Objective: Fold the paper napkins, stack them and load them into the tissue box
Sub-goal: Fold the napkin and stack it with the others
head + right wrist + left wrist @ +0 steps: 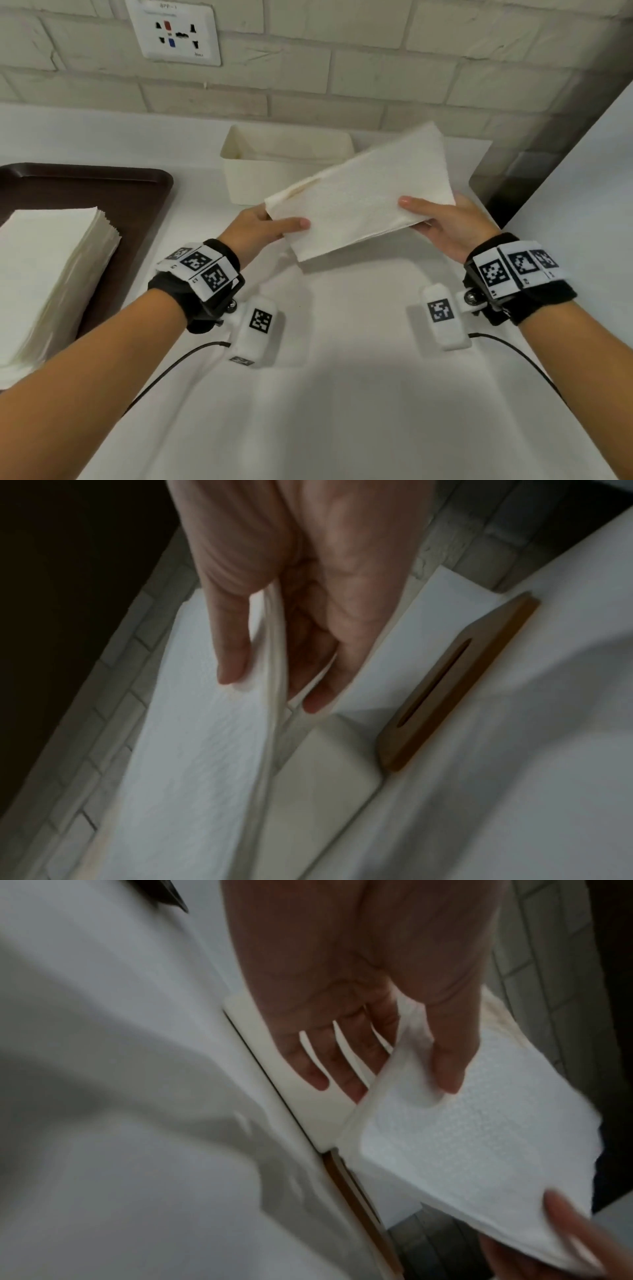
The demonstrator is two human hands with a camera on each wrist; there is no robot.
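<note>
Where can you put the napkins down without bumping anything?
The white counter near you, between both arms, is bare. Crowded: the brown tray with its napkin pile on the left, the tissue box ahead, and the wooden lid beside it.

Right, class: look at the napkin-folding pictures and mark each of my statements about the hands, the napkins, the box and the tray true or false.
1. Both hands hold the folded napkins in the air. True: left hand, right hand.
2. The tissue box has its lid on. False: it is open on top.
3. A stack of napkins sits on the brown tray. True.
4. The tray is right of the box. False: it is left of it.
</note>
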